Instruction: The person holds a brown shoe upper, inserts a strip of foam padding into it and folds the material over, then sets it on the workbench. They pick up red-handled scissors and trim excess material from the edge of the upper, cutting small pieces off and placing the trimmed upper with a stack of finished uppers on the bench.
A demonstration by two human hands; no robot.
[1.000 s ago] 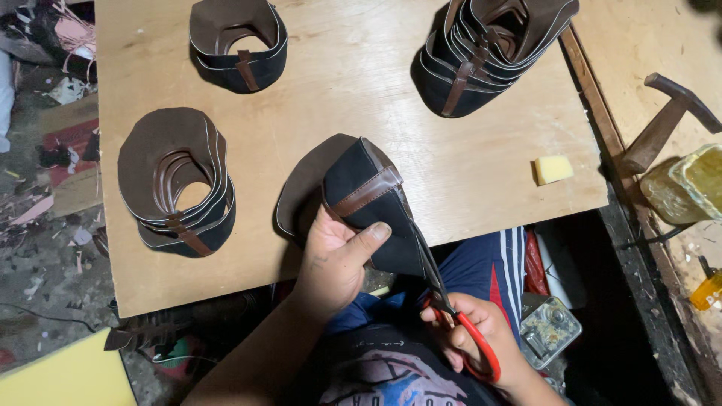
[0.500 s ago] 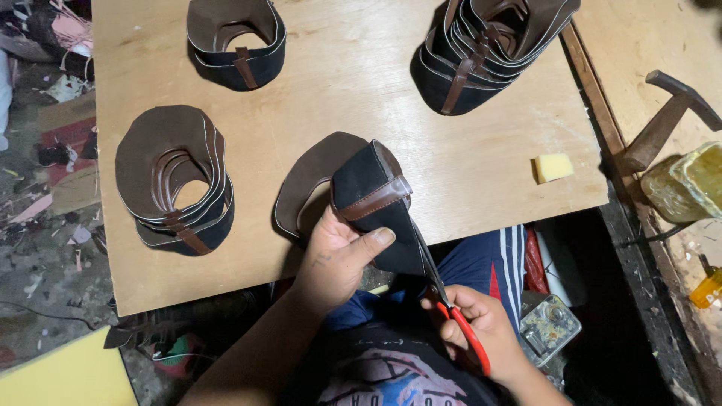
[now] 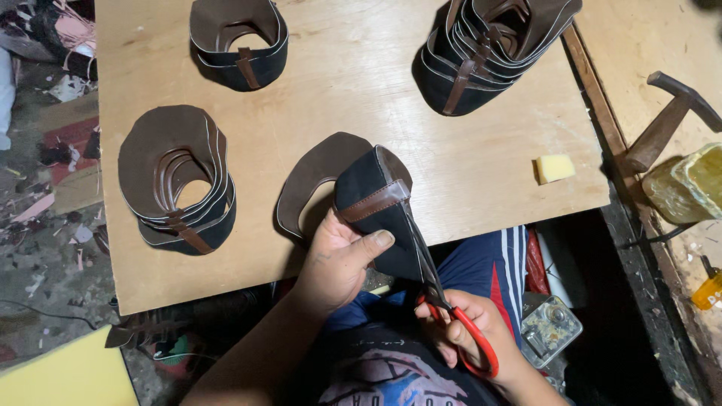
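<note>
Wooden board [image 3: 481, 173] taken as landmark throughout.

Left hand [image 3: 338, 259] at the board's near edge, closed on a black shoe upper [image 3: 372, 207] with a brown strap [image 3: 374, 201] across it. Thumb lies on the black outer face just below the strap; the other fingers are behind the piece, out of sight. Upper stands tilted, its brown lining side [image 3: 316, 169] curving away over the board, its lower black part hanging past the near edge toward the person's lap.

Right hand [image 3: 474, 334] below the near edge, over the lap, fingers wrapped through the red handles of a pair of scissors [image 3: 444, 308]. Blades run up along the right edge of the held upper, touching it. Whether the blades are parted or shut: cannot tell, they overlap the dark material.

Elsewhere on the board:
- stack of nested uppers [image 3: 177, 184] toward the left edge, well apart from the held piece
- single looped upper [image 3: 239, 41] at the far side, left of centre
- larger stack of uppers [image 3: 492, 49] at the far right corner
- small yellow block [image 3: 555, 168] near the right edge

Off the board's right edge: a hammer [image 3: 665, 124] on a second wooden surface, and a yellowish translucent lump [image 3: 688, 184] just beside it.
</note>
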